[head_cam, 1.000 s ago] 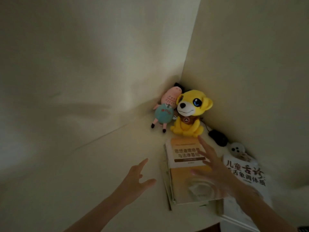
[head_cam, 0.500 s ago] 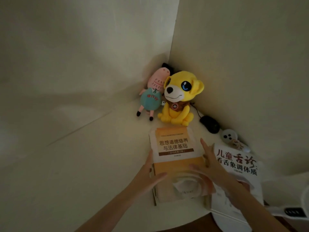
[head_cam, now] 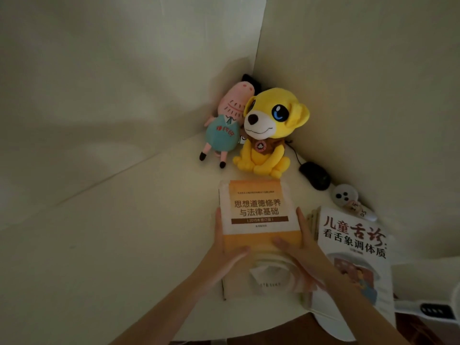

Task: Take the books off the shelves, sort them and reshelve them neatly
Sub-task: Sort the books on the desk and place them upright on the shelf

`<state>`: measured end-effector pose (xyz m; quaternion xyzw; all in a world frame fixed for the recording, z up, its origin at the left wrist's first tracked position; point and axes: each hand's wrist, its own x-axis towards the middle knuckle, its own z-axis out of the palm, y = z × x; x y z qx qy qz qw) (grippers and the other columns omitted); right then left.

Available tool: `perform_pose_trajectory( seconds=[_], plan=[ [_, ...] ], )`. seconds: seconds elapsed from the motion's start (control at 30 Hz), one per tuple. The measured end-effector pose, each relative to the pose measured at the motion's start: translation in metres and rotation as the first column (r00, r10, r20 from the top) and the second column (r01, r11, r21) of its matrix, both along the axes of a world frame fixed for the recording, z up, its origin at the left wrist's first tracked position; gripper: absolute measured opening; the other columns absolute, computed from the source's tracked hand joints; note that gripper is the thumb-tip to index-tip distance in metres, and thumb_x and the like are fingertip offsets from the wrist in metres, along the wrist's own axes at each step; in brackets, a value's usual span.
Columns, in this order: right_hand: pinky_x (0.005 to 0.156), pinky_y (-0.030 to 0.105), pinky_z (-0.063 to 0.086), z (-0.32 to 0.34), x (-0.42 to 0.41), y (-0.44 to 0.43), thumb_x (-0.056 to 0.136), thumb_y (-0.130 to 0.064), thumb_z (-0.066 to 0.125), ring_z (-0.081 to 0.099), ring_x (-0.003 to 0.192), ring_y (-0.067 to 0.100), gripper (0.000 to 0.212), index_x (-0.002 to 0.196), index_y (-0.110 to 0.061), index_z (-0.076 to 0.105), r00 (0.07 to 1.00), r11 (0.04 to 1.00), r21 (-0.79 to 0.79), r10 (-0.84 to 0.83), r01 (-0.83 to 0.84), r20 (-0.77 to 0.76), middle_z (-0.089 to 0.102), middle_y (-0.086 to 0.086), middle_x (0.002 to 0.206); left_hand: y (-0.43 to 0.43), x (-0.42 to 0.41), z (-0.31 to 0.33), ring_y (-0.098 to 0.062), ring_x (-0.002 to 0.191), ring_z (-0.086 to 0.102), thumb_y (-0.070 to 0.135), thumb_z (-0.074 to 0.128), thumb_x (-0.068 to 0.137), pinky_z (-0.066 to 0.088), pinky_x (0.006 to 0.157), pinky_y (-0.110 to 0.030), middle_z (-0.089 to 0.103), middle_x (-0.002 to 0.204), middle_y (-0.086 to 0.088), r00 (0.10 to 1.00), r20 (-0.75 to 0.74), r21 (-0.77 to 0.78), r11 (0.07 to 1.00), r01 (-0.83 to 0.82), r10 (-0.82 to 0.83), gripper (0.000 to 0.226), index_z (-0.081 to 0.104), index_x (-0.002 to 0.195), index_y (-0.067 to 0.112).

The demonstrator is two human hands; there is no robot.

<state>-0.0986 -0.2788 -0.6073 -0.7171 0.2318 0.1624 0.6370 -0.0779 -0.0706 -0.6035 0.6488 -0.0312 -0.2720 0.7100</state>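
Note:
An orange and white book lies flat on top of a small stack on the pale corner surface. My left hand holds its left edge, thumb lying across the cover. My right hand holds its right edge, thumb also on the cover. A second stack topped by a white book with large red and black characters lies just to the right, touching the first stack.
A yellow plush dog and a pink plush pig sit in the corner behind the books. A black mouse and a small white toy lie along the right wall. A white device shows at lower right.
Both hands came in from open air and closed on the sides of the orange book. The view moved closer to the corner.

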Motion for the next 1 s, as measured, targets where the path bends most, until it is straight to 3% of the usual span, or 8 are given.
perform_pose_trajectory(
  seconds=[0.1, 0.3, 0.4, 0.47, 0.57, 0.8, 0.9, 1.0],
  plan=[
    [0.066, 0.011, 0.052, 0.001, -0.003, 0.004, 0.085, -0.013, 0.066, 0.058, 0.093, -0.004, 0.095, 0.149, -0.037, 0.000, 1.000, 1.000, -0.002, -0.001, 0.001, 0.025, 0.052, -0.023, 0.111, 0.003, 0.000, -0.003, 0.017, 0.110, 0.049, 0.058, 0.076, 0.058, 0.046, 0.082, -0.010, 0.039, 0.124, 0.033, 0.999, -0.031, -0.032, 0.999, 0.021, -0.022, 0.097, 0.002, 0.121, 0.061],
    [0.100, 0.034, 0.046, 0.002, -0.008, 0.014, 0.079, -0.032, 0.071, 0.050, 0.119, 0.013, 0.105, 0.148, -0.042, -0.008, 0.999, 0.996, -0.081, 0.031, -0.030, 0.013, 0.040, -0.009, 0.141, 0.008, -0.003, -0.015, 0.008, 0.112, 0.053, 0.037, 0.082, 0.064, 0.049, 0.083, -0.016, 0.042, 0.129, 0.025, 0.998, -0.057, -0.124, 0.992, -0.026, 0.019, 0.105, 0.002, 0.128, 0.056],
    [0.116, 0.048, 0.021, -0.002, -0.014, 0.026, 0.062, -0.074, 0.067, 0.007, 0.147, 0.018, 0.112, 0.135, -0.059, -0.016, 0.997, 0.967, -0.242, 0.073, -0.075, -0.017, 0.000, -0.005, 0.160, 0.016, -0.008, -0.023, 0.012, 0.106, 0.056, 0.022, 0.075, 0.074, 0.049, 0.079, -0.014, 0.041, 0.131, 0.023, 0.992, -0.111, -0.099, 0.992, -0.073, 0.062, 0.100, 0.001, 0.133, 0.052],
    [0.118, 0.054, -0.002, -0.008, -0.018, 0.031, 0.047, -0.088, 0.053, -0.024, 0.142, 0.012, 0.111, 0.126, -0.066, -0.022, 0.995, 0.926, -0.362, 0.094, -0.101, -0.038, -0.022, -0.008, 0.157, 0.021, -0.014, -0.025, 0.013, 0.101, 0.057, 0.002, 0.063, 0.082, 0.050, 0.076, -0.013, 0.043, 0.128, 0.023, 0.985, -0.149, -0.076, 0.992, -0.105, 0.093, 0.094, 0.002, 0.134, 0.051],
    [0.117, 0.050, -0.013, -0.008, -0.021, 0.040, 0.046, -0.088, 0.044, -0.031, 0.137, 0.008, 0.106, 0.123, -0.063, -0.025, 0.990, 0.905, -0.403, 0.137, -0.138, -0.031, -0.025, -0.017, 0.149, 0.036, -0.020, -0.028, 0.006, 0.100, 0.061, -0.003, 0.066, 0.080, 0.053, 0.075, -0.018, 0.047, 0.124, 0.021, 0.975, -0.195, -0.053, 0.991, -0.119, 0.107, 0.100, 0.003, 0.141, 0.047],
    [0.109, 0.038, -0.027, -0.010, -0.022, 0.074, 0.043, -0.101, 0.029, -0.034, 0.134, 0.002, 0.109, 0.125, -0.058, -0.028, 0.963, 0.878, -0.416, 0.270, -0.239, 0.017, -0.018, -0.029, 0.141, 0.082, -0.020, -0.032, -0.016, 0.122, 0.053, 0.033, 0.095, 0.035, 0.049, 0.096, -0.043, 0.047, 0.140, 0.008, 0.960, -0.261, -0.011, 0.994, -0.104, 0.098, 0.145, 0.002, 0.146, 0.047],
    [0.114, 0.040, -0.022, -0.013, -0.021, 0.091, 0.061, -0.089, 0.043, -0.027, 0.137, 0.002, 0.100, 0.129, -0.056, -0.022, 0.960, 0.906, -0.345, 0.275, -0.243, 0.047, -0.007, -0.028, 0.146, 0.101, -0.020, -0.033, -0.012, 0.119, 0.056, 0.034, 0.090, 0.049, 0.050, 0.096, -0.042, 0.047, 0.139, 0.014, 0.950, -0.303, -0.027, 0.996, -0.085, 0.073, 0.129, 0.001, 0.141, 0.058],
    [0.115, 0.048, 0.028, -0.015, -0.024, 0.097, 0.074, -0.063, 0.066, 0.018, 0.144, 0.011, 0.094, 0.131, -0.065, -0.008, 0.969, 0.973, -0.106, 0.217, -0.206, 0.115, 0.022, -0.025, 0.149, 0.110, -0.022, -0.037, -0.014, 0.119, 0.055, 0.038, 0.092, 0.045, 0.049, 0.097, -0.043, 0.046, 0.140, 0.012, 0.944, -0.313, 0.027, 0.994, -0.103, 0.106, 0.135, 0.000, 0.142, 0.056]
  ],
)
